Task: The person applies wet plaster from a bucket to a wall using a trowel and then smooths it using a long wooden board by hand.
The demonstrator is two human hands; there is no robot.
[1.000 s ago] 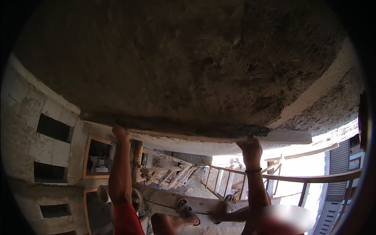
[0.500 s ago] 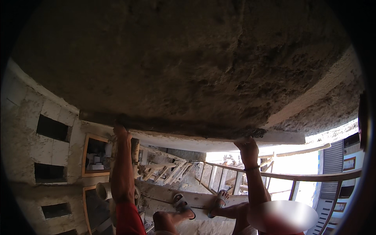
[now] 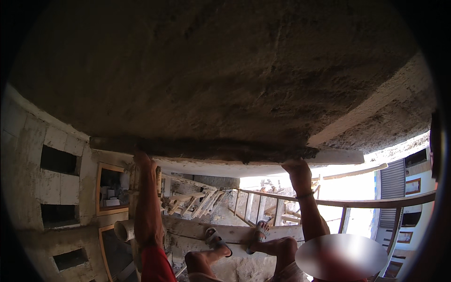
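In the head view, saw a rough plastered surface spread above the long board, dim and brown-grey, with a paler band slanting down to the board's right part. Noted left of the board a block wall with dark rectangular openings, and below the board's left end a wood-framed window and a pale round container, partly covered by the left forearm. Made out slatted timber below the board's middle, and lower down, planks under two sandalled feet. Found a railing below the board's right part, crossing a glaring background, with a shuttered building beyond. Lost a spot far below the board's right part to a blurred oval patch. Held the board along the near side of the plastered surface, seemingly touching; could not tell how firmly. Gripped near the board's left end with the left hand, closed on the lower edge, fingertips lost in shadow; gripped right of the middle with the right hand, curled over the same edge, a dark bracelet at the wrist. Saw the board as long and narrow, dark and smeared along most of the face, lumpy with dark mortar just above the right hand, pale and cleaner at the right end.
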